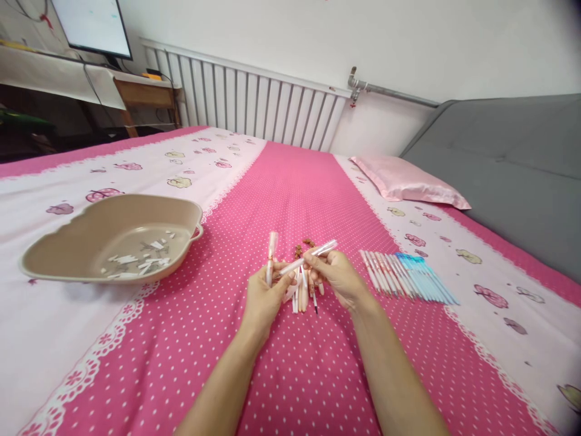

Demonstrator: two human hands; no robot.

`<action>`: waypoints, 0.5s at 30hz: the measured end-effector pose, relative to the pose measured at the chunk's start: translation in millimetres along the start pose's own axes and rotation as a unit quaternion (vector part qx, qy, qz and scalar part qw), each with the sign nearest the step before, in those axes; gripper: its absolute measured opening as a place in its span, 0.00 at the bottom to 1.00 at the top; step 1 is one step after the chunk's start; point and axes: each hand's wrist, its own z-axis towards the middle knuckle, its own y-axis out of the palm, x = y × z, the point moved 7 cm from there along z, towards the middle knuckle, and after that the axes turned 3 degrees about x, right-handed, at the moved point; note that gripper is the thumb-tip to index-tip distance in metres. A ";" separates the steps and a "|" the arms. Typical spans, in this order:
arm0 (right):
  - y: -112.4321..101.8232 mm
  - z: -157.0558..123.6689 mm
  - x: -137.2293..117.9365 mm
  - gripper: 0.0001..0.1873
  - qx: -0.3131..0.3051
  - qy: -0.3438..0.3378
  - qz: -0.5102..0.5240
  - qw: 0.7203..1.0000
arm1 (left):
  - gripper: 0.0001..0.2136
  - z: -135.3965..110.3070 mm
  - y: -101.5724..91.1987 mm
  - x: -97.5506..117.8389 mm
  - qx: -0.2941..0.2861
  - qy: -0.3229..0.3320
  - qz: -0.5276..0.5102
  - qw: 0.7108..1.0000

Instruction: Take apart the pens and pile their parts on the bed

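- While the beige basin [106, 224] sits far left, holding white scraps [127, 259], your left hand [264, 297] is closed on an upright pale pen [271, 254], forearm angling up rightward.
- Between your hands slants a slim tube [295, 264]; you seem to be handling it over loose pens [302, 293], and the next move likely calls for steady fingertips.
- Your right hand [340, 278] bends inward, pinching that tube.
- Farther right, a row of pens [385, 274] lies on the bedspread [308, 375].

left grip [264, 297]: bare, slim-fingered | right grip [341, 275]: bare, slim-fingered | left forearm [227, 375]: bare, tapering | right forearm [393, 366]: bare, tapering
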 end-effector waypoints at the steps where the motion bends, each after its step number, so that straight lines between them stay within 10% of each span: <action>1: -0.6 0.4 0.3 0.16 0.002 -0.002 -0.001 1.000 | 0.12 -0.1 0.3 0.7 -0.003 0.006 0.007 1.000; 10: -0.1 -1.2 -4.9 0.16 0.001 -0.008 0.014 1.000 | 0.22 -4.8 7.2 -6.9 -0.040 -0.071 0.014 0.997; 15: -1.5 -1.9 -5.7 0.16 0.013 0.000 0.036 0.999 | 0.18 -2.1 -4.7 -0.5 0.034 -0.039 0.004 0.999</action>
